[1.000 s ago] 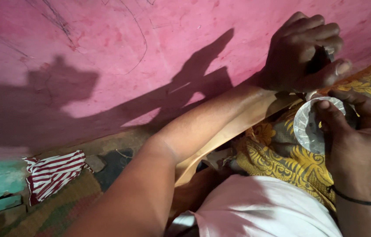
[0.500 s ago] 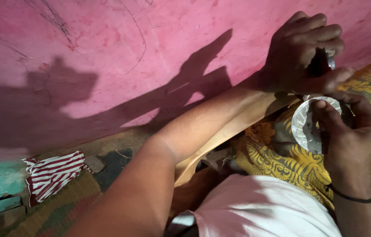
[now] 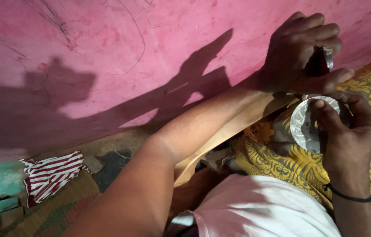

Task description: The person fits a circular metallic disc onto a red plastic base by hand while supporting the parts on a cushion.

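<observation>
Holding a round, shiny foil cup [image 3: 307, 127] by its rim, the person's right hand [image 3: 347, 131] curls closed around it, thumb pressed on the near edge, above a yellow patterned cloth [image 3: 282, 162]. Just above the cup, the left hand [image 3: 301, 52] is closed on a small silvery piece [image 3: 327, 57]. Far left of the cup, a red-and-white striped cloth [image 3: 51, 175] lies below the pink wall [image 3: 128, 57].

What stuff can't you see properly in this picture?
- Head view: the small dark thing in the left hand is mostly hidden by its curled fingers.
- The round silvery disc is partly covered by the right hand.
- The yellow patterned cloth is cut off at the right edge.
</observation>
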